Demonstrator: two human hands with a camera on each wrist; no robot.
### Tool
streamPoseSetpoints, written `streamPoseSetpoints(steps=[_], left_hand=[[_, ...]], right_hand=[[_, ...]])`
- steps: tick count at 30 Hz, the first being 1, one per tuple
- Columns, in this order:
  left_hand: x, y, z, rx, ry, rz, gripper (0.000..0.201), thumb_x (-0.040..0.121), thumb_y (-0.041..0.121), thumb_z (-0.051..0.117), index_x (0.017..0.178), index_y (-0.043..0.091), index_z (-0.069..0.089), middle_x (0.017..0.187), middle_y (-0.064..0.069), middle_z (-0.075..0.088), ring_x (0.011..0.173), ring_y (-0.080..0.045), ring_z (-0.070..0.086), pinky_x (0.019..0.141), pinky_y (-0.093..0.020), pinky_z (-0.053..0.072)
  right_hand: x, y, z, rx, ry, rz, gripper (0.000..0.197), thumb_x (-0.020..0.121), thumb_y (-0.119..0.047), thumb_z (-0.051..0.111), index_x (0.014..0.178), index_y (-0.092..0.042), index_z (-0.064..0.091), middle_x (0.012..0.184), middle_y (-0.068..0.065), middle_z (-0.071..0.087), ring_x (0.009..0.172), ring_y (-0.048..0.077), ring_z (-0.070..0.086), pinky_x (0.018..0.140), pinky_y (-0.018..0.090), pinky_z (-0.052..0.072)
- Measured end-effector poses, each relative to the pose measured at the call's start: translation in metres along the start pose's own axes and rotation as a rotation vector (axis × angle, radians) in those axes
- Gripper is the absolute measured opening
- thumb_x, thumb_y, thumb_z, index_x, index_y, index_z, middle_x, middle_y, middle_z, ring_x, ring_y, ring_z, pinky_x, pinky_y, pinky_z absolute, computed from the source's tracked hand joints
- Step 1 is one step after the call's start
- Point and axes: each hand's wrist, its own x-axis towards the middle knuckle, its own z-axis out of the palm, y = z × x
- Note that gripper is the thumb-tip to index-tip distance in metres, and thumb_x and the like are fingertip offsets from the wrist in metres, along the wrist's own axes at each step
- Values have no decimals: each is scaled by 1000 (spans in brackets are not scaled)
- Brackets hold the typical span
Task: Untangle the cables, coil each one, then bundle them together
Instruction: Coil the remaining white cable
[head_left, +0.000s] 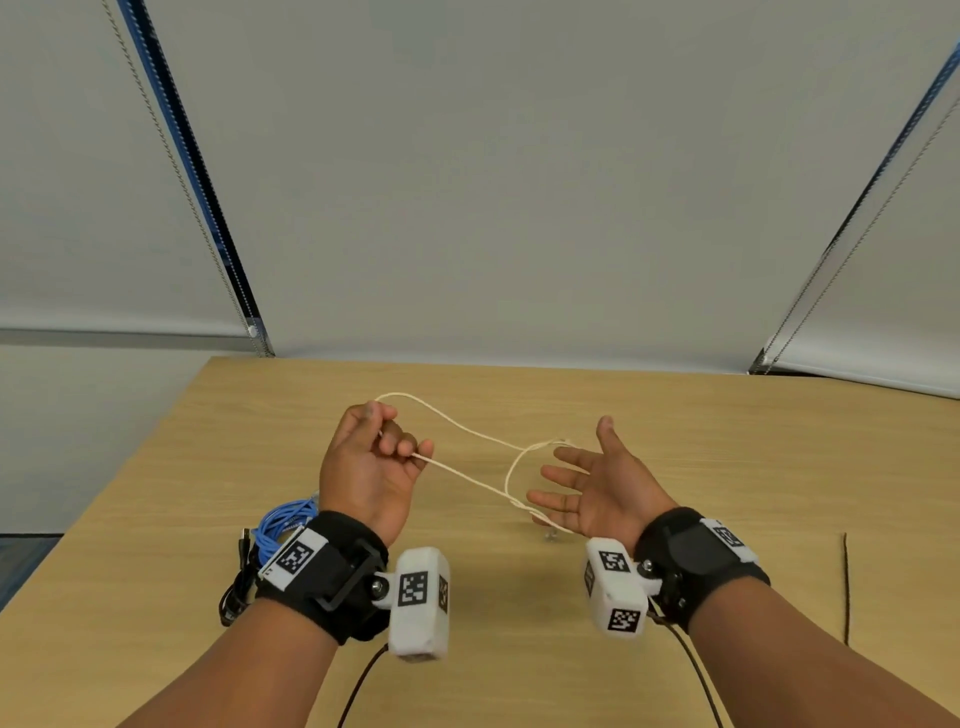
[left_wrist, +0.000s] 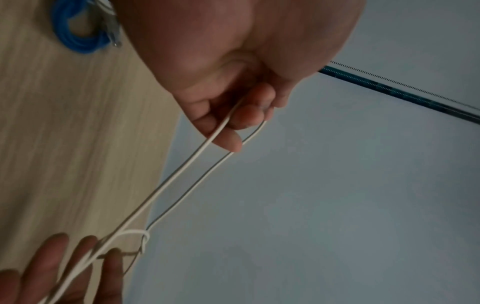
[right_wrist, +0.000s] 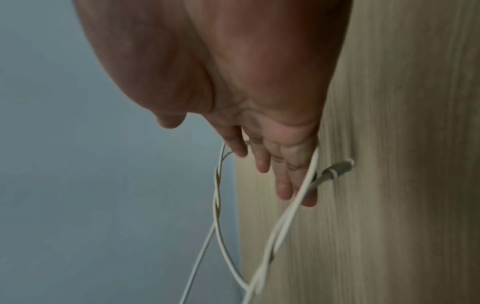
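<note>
A thin white cable (head_left: 467, 431) stretches in two strands between my hands above the wooden table (head_left: 519, 613). My left hand (head_left: 382, 449) is raised with its fingers curled round a loop of the white cable (left_wrist: 202, 148). My right hand (head_left: 576, 478) is spread flat, palm turned inward, and the white cable (right_wrist: 296, 203) is looped round its straight fingers (right_wrist: 283, 185). A grey plug (right_wrist: 337, 168) hangs just beyond the little finger. A coiled blue cable (head_left: 283, 525) and a black cable (head_left: 239, 582) lie on the table under my left wrist.
A dark line (head_left: 845, 587) runs along the table at the right. Grey window blinds (head_left: 519, 182) with bead chains (head_left: 171, 166) stand behind the table's far edge. The table's left edge (head_left: 130, 467) drops to the floor.
</note>
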Motion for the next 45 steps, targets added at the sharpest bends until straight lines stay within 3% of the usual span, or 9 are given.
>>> streamPoseSetpoints(steps=[3,9,17,21,25,28,31,40,45], left_hand=[[-3,0,-1,-14,-12,7,24,103,24,48,85,19,63,60,2,43,51,-13,43,57,-31,50],[-7,18,0,-88,-158,-15,31,91,26,55,62,18,49,59,1,42,56,-16,45,66,-32,47],[-6,8,7,431,-67,-124,19,97,25,63,80,20,58,71,-1,52,54,-13,50,54,-31,50],[-4,-8,5,924,-18,-14,19,96,9,59,106,26,59,118,-5,58,101,-17,62,84,-37,54],[-22,-22,11,1365,-194,425,42,89,-4,51,111,31,62,134,7,42,130,-9,42,108,-25,31],[-39,-35,20,1527,-552,729,34,85,7,45,102,26,68,124,7,58,120,-10,52,110,-32,32],[-41,-46,22,1833,-740,677,34,89,21,44,110,33,68,113,14,63,108,-10,58,114,-43,30],[-32,-53,17,2027,-695,706,21,96,47,48,104,35,64,93,9,57,89,-17,56,82,-38,33],[-36,-54,12,2082,-683,699,26,92,42,35,98,28,57,95,6,51,87,-18,50,75,-36,30]], right_hand=[[-3,4,5,-89,2,-52,74,83,-81,49,136,-30,58,156,12,36,125,44,55,99,60,51],[-4,8,-6,-13,127,-37,79,87,-67,59,151,-27,35,144,21,47,96,47,73,79,62,58],[-11,13,-7,-498,42,-37,54,91,-61,61,138,-40,48,138,1,58,112,32,68,104,64,41],[-20,14,1,-602,-15,-49,53,91,-57,64,138,-60,40,139,-5,56,116,30,64,111,71,22],[-30,10,11,-625,-69,-66,56,87,-65,62,138,-66,39,142,-6,53,122,29,59,110,74,21],[-35,4,21,-640,-121,-89,60,81,-74,62,136,-67,39,142,-4,51,125,29,56,108,75,27],[-39,-3,30,-631,-154,-101,68,72,-79,64,135,-68,41,141,-2,51,125,30,56,104,72,36],[-49,-7,35,-599,-261,-71,73,77,-66,74,141,-62,38,142,-5,46,114,32,69,77,52,59],[-51,-6,43,-1162,-174,-205,60,99,-33,57,155,-28,34,119,-7,67,97,15,70,79,28,55]])
